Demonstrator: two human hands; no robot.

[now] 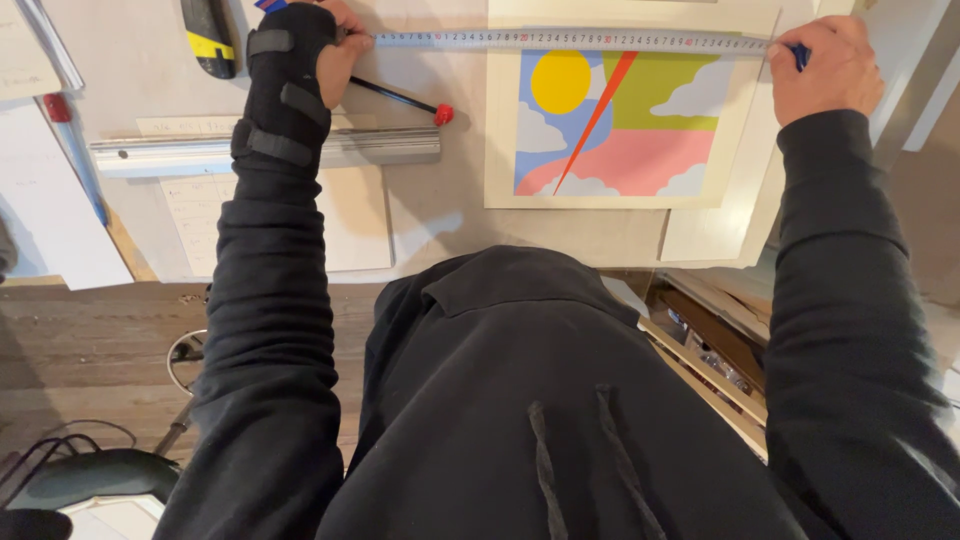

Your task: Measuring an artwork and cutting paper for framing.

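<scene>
A tape measure blade (570,40) is stretched flat across the top of a colourful print (615,125) showing a yellow sun, clouds and a red diagonal streak in a cream mat. My left hand (335,50), in a black wrist brace, holds the blade's left end together with a blue-cased tape body, partly out of view at the top edge. My right hand (820,65) pins the blade's right end down with a blue tip showing at the fingers. A thin dark pencil with a red end (405,100) lies under my left hand.
A long metal straightedge (260,150) lies on paper sheets (350,220) left of the print. A yellow-and-black utility knife (210,40) rests at the top left. Below the table edge are a wooden floor (90,340), cables, and stacked frames (710,360) at right.
</scene>
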